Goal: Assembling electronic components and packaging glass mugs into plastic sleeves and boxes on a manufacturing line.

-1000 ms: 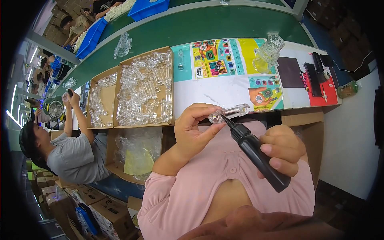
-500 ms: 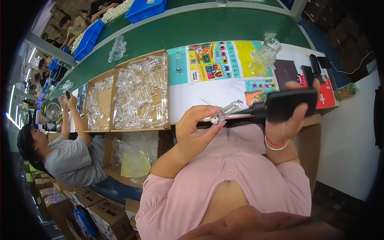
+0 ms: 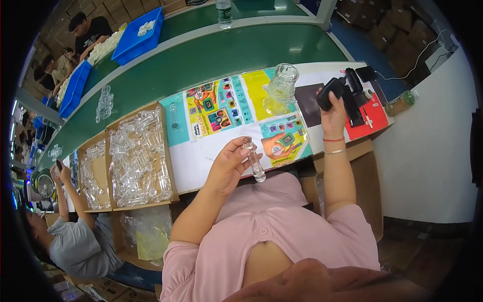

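Observation:
My left hand (image 3: pixel 227 165) pinches a clear glass tube piece (image 3: pixel 257 166) with a rounded knob at its upper end, held above the near edge of the table. Out to the right, my right hand (image 3: pixel 333 117) grips a black handheld device (image 3: pixel 330 94) over the red and dark part of the work surface. To the left of my left hand stands a cardboard tray (image 3: pixel 170 166) full of similar clear glass pieces. A single small glass tube (image 3: pixel 174 117) lies on the printed sheet. Farther back, a larger clear glass vessel (image 3: pixel 280 88) stands on that sheet.
Black tools (image 3: pixel 354 98) lie on a red sheet (image 3: pixel 363 126) at the right, with a greenish bottle (image 3: pixel 401 102) beyond. A second tray (image 3: pixel 95 175) adjoins the first. Blue bins (image 3: pixel 138 36) and a water bottle (image 3: pixel 224 15) are farther back. A co-worker (image 3: pixel 80 246) sits at left.
My right hand has carried the black device away from the glass piece, to the right and back. My left hand has turned the glass piece so its free end points down. The view has shifted.

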### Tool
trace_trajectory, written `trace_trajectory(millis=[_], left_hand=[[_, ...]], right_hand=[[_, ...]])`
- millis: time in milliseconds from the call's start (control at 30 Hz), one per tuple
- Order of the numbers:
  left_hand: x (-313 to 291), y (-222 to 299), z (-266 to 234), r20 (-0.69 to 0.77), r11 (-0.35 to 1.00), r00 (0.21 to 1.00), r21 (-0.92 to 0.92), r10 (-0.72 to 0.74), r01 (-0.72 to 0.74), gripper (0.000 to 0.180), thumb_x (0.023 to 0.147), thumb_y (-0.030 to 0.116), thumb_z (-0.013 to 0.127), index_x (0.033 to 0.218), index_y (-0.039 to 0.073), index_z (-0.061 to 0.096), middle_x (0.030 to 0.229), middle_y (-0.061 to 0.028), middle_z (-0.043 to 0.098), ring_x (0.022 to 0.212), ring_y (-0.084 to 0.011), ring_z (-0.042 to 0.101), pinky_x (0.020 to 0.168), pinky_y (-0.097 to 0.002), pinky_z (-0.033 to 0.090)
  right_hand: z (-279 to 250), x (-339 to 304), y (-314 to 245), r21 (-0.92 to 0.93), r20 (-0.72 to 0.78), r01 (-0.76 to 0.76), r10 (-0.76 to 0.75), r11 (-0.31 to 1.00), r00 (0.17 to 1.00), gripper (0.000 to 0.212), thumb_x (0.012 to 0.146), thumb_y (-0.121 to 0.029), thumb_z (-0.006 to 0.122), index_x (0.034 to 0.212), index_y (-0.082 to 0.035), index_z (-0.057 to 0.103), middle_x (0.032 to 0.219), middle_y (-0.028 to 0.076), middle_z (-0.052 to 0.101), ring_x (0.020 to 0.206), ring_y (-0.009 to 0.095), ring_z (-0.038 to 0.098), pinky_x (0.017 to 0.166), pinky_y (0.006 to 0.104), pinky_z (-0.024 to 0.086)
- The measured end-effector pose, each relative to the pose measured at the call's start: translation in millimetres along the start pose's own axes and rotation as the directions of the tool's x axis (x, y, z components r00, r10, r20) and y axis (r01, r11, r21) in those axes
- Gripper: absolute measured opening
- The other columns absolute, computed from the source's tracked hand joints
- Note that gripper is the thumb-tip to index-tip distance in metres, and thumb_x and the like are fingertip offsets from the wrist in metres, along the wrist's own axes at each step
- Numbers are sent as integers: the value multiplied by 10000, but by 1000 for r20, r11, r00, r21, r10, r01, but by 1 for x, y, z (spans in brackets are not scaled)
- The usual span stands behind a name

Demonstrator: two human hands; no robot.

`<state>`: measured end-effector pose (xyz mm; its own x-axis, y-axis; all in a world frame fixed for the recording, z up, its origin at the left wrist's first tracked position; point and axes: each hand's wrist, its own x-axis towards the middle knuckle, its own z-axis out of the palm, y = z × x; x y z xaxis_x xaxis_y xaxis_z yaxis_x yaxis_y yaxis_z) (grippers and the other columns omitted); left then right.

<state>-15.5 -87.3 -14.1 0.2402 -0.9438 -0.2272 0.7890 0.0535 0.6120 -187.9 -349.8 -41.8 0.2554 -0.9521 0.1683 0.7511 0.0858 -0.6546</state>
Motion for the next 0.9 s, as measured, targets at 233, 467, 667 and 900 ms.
trace_trajectory(millis=[233,467,667,900], left_hand=[[30,-13,9,68,994,994,-57,-90,94,335,836,102,563,1144,12,463,1024,-122,563,913,-191,569,923,-398,434],[52,-16,18,59,995,996,-75,-61,66,270,846,112,559,1090,27,482,1014,-131,576,925,-192,572,838,-315,467],[66,-22,17,53,988,993,-105,-110,115,157,856,126,552,984,47,507,921,-97,597,860,-167,586,798,-280,474],[72,-30,13,30,980,988,-129,-150,153,107,850,128,569,914,55,526,941,-84,589,952,-214,583,809,-310,488]], right_hand=[[-28,42,17,-956,182,235,-276,174,944,474,727,-154,693,1092,36,457,948,121,574,866,221,572,785,286,447],[-31,37,18,-908,184,231,-163,349,969,594,703,-141,717,1173,8,385,1100,158,514,1014,237,533,889,326,413],[-29,27,3,-792,380,475,-300,383,875,728,682,-127,744,1245,-8,299,1221,159,404,1107,262,468,965,353,356],[-26,16,-4,-781,453,564,-378,269,807,692,747,-70,669,1285,-7,239,1279,151,364,1165,278,420,1008,367,296]])
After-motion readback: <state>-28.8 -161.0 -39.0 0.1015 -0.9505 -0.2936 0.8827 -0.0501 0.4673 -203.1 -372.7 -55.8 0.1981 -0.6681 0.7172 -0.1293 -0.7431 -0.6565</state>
